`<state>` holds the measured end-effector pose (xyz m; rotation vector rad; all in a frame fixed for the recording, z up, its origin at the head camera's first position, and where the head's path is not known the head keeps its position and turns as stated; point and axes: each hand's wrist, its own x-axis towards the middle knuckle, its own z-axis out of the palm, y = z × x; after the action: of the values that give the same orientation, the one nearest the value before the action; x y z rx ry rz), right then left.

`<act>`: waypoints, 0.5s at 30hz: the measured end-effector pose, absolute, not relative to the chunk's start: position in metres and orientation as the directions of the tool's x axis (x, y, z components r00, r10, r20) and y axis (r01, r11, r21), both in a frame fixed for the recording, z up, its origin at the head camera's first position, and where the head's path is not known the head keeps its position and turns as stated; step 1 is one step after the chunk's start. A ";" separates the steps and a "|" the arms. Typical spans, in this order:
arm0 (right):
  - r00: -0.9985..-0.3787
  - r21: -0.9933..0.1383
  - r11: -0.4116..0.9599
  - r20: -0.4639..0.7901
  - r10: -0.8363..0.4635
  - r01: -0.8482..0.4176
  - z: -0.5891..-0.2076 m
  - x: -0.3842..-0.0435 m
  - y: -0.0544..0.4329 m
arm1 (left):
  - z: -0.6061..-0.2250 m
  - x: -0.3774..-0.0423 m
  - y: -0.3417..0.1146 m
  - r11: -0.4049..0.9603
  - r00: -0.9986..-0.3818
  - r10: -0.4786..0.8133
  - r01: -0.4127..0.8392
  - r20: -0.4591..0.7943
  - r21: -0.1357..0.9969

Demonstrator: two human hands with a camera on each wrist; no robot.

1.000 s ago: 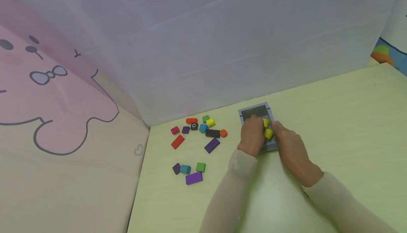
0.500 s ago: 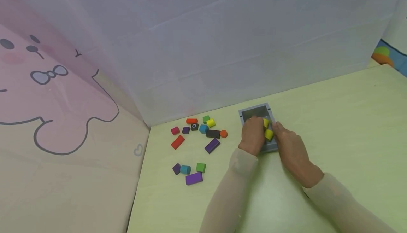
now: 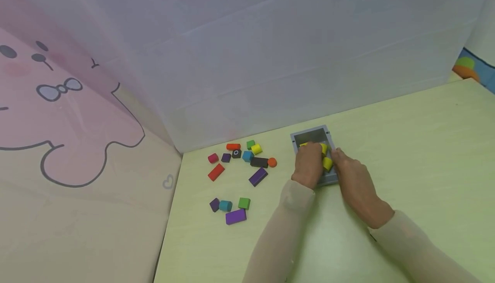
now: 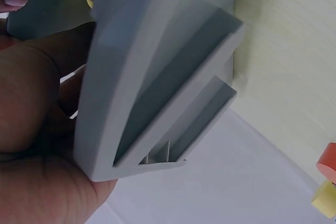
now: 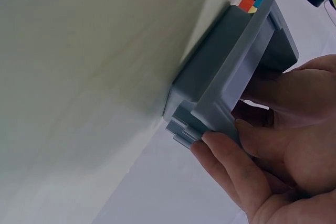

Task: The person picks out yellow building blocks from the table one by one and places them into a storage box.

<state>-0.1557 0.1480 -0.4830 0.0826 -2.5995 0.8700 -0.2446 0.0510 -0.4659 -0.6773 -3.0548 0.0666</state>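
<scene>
A grey plastic box (image 3: 328, 178) stands on the table with several yellow blocks (image 3: 328, 163) inside. My left hand (image 3: 308, 162) reaches over its near left side, and the fingertips are hidden in the box. One yellow piece shows just past the left knuckles; I cannot tell if the fingers pinch it. My right hand (image 3: 355, 180) holds the right side of the box. In the right wrist view, right fingers (image 5: 236, 174) lie against the box's outer wall, with the thumb near its rim. Raised rails run along the grey box (image 4: 152, 72) in the left wrist view.
Loose coloured blocks lie left of the box, among them a black block (image 3: 258, 162), an orange block (image 3: 272, 162) and a red block (image 3: 216, 172). Nearer are a purple block (image 3: 236, 217) and a green block (image 3: 244, 203). A white sheet (image 3: 251, 59) hangs behind the table.
A yellow piece has come into sight at the far side of my left hand, which has shifted very slightly. The right hand keeps its place on the box.
</scene>
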 end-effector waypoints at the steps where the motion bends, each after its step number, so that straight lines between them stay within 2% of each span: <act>1: -0.919 -0.565 0.806 0.388 0.069 -0.178 -0.483 -0.156 0.148 | -0.466 -0.244 0.051 0.906 -0.907 0.421 0.421 0.005 -0.045; 15: -0.918 -0.563 0.804 0.393 0.058 -0.190 -0.485 -0.157 0.148 | -0.461 -0.239 0.045 0.888 -0.888 0.458 0.455 0.040 -0.066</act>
<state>-0.1572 0.1485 -0.4845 0.0996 -2.5955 0.8691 -0.2390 0.0451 -0.4605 -0.7252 -2.9994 0.0849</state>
